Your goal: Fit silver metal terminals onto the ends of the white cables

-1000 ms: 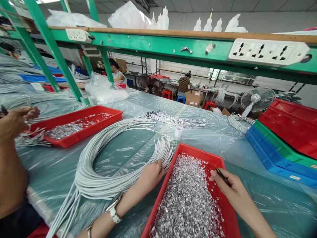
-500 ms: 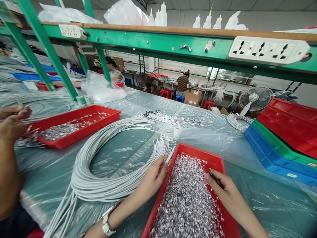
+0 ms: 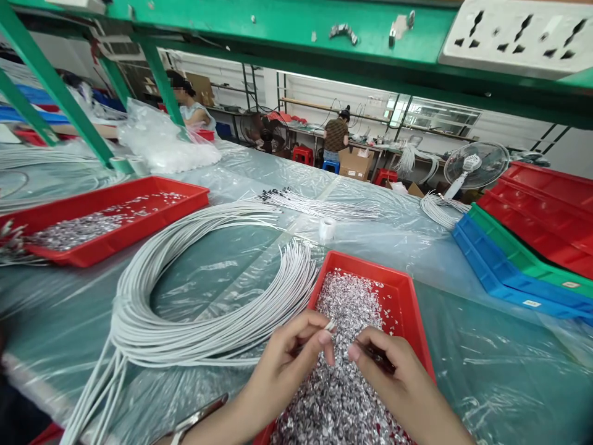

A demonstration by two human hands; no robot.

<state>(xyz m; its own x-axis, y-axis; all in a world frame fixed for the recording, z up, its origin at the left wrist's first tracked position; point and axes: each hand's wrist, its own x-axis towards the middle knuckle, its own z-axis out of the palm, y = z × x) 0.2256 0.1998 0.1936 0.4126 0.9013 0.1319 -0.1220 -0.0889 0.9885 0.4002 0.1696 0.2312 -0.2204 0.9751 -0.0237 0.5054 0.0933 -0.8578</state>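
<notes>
**Two hands meet over a tray of metal bits**

The left hand [image 3: 291, 361] hovers over the near red tray [image 3: 407, 309], its grip closed on the end of a white cable [image 3: 330, 324] pinched between thumb and forefinger; the right hand [image 3: 393, 383] sits just beside it, its grip closed on a thin dark tool [image 3: 377, 357] whose tip is hidden among the fingers; both hang just above the heap of small silver metal pieces [image 3: 343, 395] that fills the tray; the big loop of white cables [image 3: 194, 334] lies on the plastic-covered counter [image 3: 486, 371] to the left, its cut ends fanned against the tray's rim.

Risks, as judgements only: the pieces are tiny and loose, so a nudge of either wrist could scatter some over the rim onto the slippery sheet; the cable end is held by very little, and the pull of the loop could draw it out of the pinch; the tool's point works close to the left fingertips, so a slip could prick them; a second red tray [image 3: 139, 198] stands well apart.
</notes>
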